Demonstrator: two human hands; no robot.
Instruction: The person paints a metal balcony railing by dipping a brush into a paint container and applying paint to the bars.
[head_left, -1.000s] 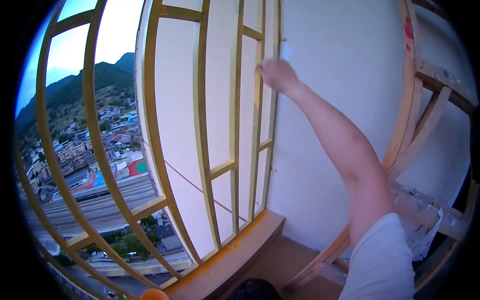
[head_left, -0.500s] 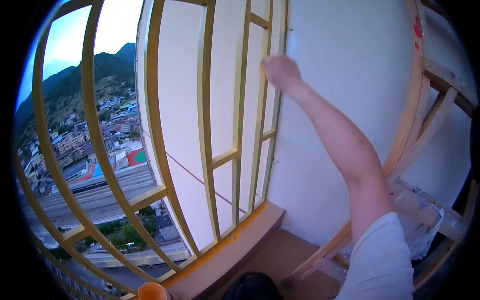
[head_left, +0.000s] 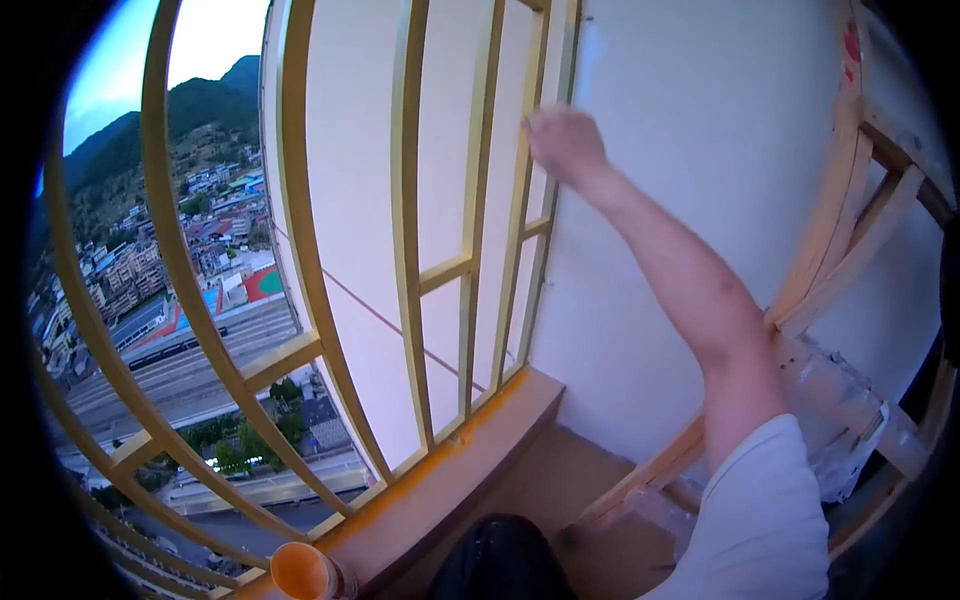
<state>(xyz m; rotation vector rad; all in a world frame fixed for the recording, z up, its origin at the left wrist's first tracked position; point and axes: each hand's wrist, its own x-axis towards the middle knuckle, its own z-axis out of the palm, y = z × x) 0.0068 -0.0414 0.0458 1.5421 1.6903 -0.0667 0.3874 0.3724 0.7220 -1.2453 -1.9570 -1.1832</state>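
Gold-yellow barred metal grille: left and centre, foot on long, flat, pinkish-tan sill. Round, orange-lined cup: near end of sill, beside grille foot. Smooth white wall: right of grille, beyond sill's far end. Bare right hand: in front of wall, at grille's right-hand bars; contact unclear. Pale-brown, straight-beamed wooden frame: far right, before wall. Grey-and-red block-built town: below, behind grille.

The right arm reaches forward and up, its elbow slightly bent below a light short sleeve. The right hand is level with no great bend at the wrist, back showing, fingers curled inward, their grip hidden.
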